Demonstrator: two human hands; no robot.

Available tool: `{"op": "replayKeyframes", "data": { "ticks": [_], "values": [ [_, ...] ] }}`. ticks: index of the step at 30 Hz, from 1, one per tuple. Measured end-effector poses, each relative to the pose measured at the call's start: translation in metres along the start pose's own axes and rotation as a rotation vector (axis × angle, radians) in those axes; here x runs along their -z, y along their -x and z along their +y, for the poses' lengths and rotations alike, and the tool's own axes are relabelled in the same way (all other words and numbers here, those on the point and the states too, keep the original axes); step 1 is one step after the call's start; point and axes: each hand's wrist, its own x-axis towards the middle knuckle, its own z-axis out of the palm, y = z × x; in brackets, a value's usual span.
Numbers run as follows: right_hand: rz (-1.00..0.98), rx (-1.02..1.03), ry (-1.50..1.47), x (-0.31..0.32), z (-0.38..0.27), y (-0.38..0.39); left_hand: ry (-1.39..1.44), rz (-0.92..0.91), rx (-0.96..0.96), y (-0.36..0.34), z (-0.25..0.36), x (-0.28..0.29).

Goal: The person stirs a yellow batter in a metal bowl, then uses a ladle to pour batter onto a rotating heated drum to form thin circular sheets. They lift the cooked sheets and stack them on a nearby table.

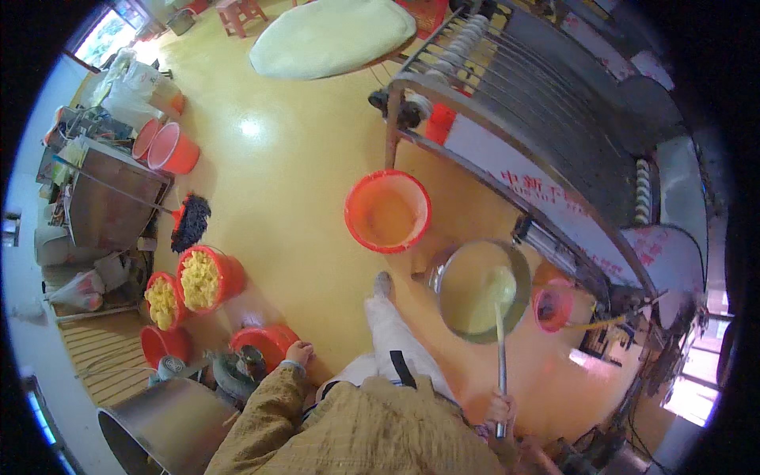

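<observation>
My right hand point(500, 410) is closed around the metal handle of a long-handled stirring paddle point(501, 364). The paddle's pale lower end dips into thick, cream-coloured liquid point(471, 297) inside a round steel pot point(444, 317) on the floor, ahead and to my right. My left hand point(299, 352) hangs low at my side, its fingers loose and seemingly holding nothing. It is beside a red tub point(265, 340); whether it touches the rim is hard to see. Beyond the pot stands a red bucket point(388, 176) with a tan coating or liquid inside.
A large metal machine with rollers point(538, 166) fills the right side. At left are red buckets of yellow lumps point(200, 281), a black broom point(190, 224) and a steel drum point(170, 419). A pink bucket point(552, 307) sits right of the pot; a pale round sheet point(332, 38) lies far ahead.
</observation>
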Motion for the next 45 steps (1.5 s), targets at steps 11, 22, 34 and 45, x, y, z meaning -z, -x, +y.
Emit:
{"op": "replayKeyframes", "data": {
  "ticks": [11, 22, 34, 45],
  "values": [
    [0.427, 0.006, 0.289, -0.077, 0.019, -0.052, -0.117, -0.091, 0.072, -0.143, 0.117, -0.007],
    [0.494, -0.199, 0.402, -0.089, 0.029, -0.223, -0.849, -0.168, -0.123, -0.355, 0.202, -0.111],
    [0.79, -0.509, 0.571, 0.037, 0.005, -0.615, -0.121, -0.214, 0.013, -0.472, 0.177, -0.22],
    [1.012, -0.676, 1.585, -0.012, 0.065, -0.583, -0.101, -0.036, 0.097, -0.391, 0.275, -0.158]
  ]
}}
